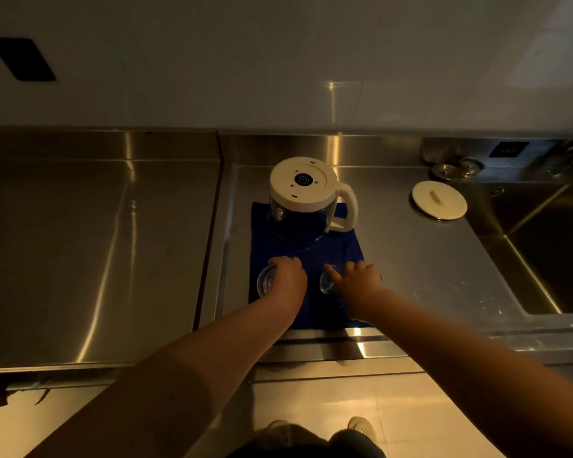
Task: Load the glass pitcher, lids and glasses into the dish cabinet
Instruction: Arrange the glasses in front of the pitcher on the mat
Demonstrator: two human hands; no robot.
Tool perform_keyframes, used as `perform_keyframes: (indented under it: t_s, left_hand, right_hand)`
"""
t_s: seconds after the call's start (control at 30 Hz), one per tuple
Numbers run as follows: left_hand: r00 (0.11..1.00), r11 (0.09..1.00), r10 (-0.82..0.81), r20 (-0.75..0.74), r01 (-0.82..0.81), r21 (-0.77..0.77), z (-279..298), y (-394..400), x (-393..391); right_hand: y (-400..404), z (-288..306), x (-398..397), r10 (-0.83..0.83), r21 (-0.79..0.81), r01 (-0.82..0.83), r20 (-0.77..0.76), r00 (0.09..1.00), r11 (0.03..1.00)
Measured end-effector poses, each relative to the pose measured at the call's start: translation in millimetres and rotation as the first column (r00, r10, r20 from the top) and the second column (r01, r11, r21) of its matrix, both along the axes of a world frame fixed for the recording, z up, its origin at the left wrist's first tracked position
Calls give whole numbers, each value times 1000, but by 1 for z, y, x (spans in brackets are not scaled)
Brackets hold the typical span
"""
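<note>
**No readable text**

Nothing legible shows. A small dark panel (508, 149) on the steel backsplash, far beyond and to the right of the right hand (358, 282), bears faint marks too blurred to read. The pitcher's white base (303, 180), beyond the left hand (286, 276), carries no lettering.

A: How many glasses are there?
B: Two. One glass (264, 281) is under the left hand (286, 276); the second glass (327, 281) is under the right hand (358, 280).

A: And pitchers?
B: One pitcher (303, 201), turned upside down.

A: Lids?
B: One white lid (439, 200).

A: Cloths?
B: One blue cloth (344, 246).

A: Anything else to count?
B: One sink (549, 246), two small round metal pieces (457, 168) behind the lid, one dark wall plate (22, 59), two hands and two shoes (361, 428).
</note>
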State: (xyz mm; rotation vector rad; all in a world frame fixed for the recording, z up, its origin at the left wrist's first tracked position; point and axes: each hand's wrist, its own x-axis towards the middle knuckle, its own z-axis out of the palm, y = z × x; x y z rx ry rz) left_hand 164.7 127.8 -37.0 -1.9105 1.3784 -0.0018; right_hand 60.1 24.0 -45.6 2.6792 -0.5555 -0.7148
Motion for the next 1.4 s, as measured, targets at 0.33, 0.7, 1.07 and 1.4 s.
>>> perform_keyframes:
  t_s: [0.33,0.7,1.07,1.4]
  left_hand:
    - [972,965,106,-212,-152,-214,13,13,14]
    - [899,884,87,-429,-268,-382,-10,33,19]
    - [975,975,100,-197,-135,-174,-7,10,11]
    - [944,965,138,-300,-196,-172,-14,18,12]
  right_hand:
    - [-4,-12,-7,-37,99,14,240,970,995]
    - [3,-27,-3,-138,186,89,272,952,979]
    - [5,-28,8,-109,188,59,268,957,980]
    - [4,-37,14,-57,198,-4,302,952,980]
